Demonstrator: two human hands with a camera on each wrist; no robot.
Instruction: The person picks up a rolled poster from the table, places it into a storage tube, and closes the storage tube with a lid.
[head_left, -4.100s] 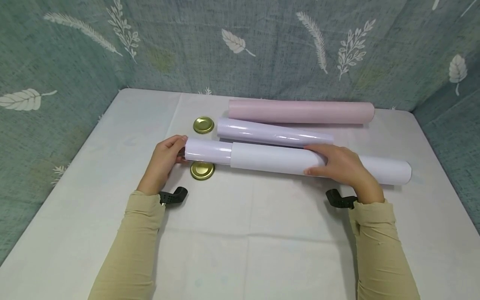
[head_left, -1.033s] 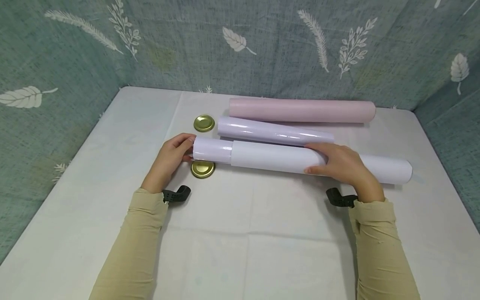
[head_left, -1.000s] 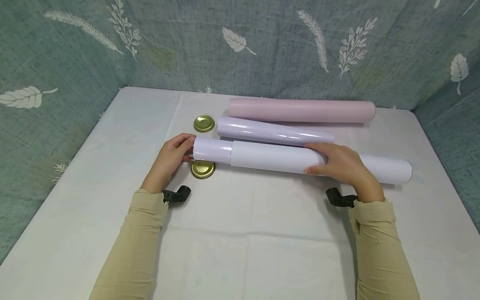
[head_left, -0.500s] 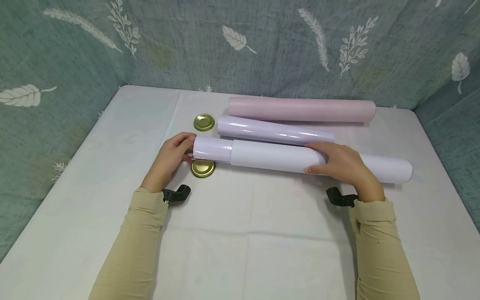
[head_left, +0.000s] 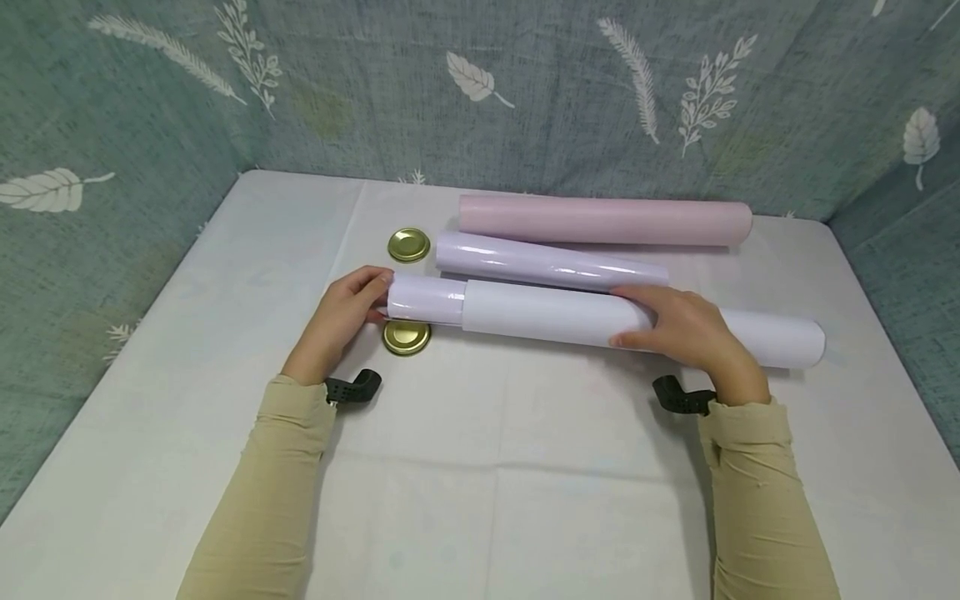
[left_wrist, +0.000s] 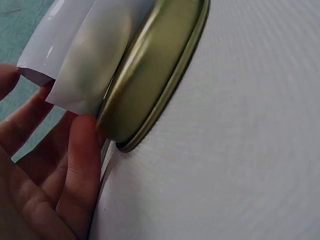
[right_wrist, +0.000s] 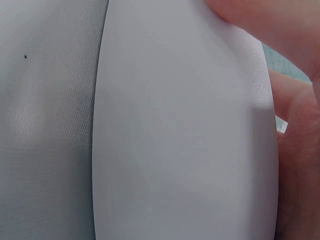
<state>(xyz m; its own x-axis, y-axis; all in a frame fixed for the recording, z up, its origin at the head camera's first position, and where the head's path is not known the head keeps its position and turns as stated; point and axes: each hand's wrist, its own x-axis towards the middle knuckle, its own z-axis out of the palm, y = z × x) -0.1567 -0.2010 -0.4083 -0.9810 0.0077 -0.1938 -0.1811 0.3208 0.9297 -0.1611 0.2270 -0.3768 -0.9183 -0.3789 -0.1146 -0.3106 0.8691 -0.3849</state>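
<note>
A glossy pale lilac paper roll [head_left: 426,298] sticks out of the left end of a longer matt white paper roll [head_left: 547,312]; the rest of it is hidden inside. My left hand [head_left: 337,317] holds the lilac roll's outer end, its fingers round the rim. In the left wrist view a loose paper edge [left_wrist: 82,75] shows at that end, with fingertips right at it. My right hand [head_left: 678,329] grips the white roll from above, right of its middle, thumb on the near side. A gold jar lid [head_left: 407,337] lies just under the lilac end, close to my left fingers.
A second glossy lilac roll [head_left: 547,260] lies just behind the white one. Behind that is a pink roll [head_left: 603,221], near the table's back edge. Another gold lid [head_left: 408,244] lies left of these rolls. Leaf-patterned cloth [head_left: 525,142] stands behind the white-covered table [head_left: 495,517].
Since the oldest frame, my left hand and the lilac roll's end have moved slightly right, so less of it sticks out. Over the last second almost nothing has moved.
</note>
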